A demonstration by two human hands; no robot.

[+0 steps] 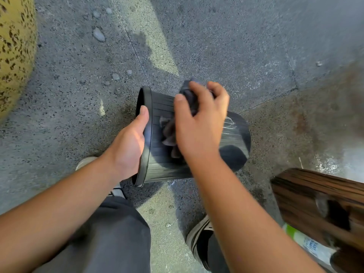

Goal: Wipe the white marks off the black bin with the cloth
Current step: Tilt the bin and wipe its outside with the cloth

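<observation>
The black bin (pixel 157 154) lies on its side on the speckled floor (pixel 216 46), mouth toward the person's left; it looks light, stiff ribbed plastic (likely to roll), so the rim is the place to steady it; the left hand (pixel 128 146) clasps that rim; the right hand (pixel 199 123) bunches the soft grey cloth (pixel 169 133) against the wall; white marks (pixel 229 123) show near the base.
</observation>
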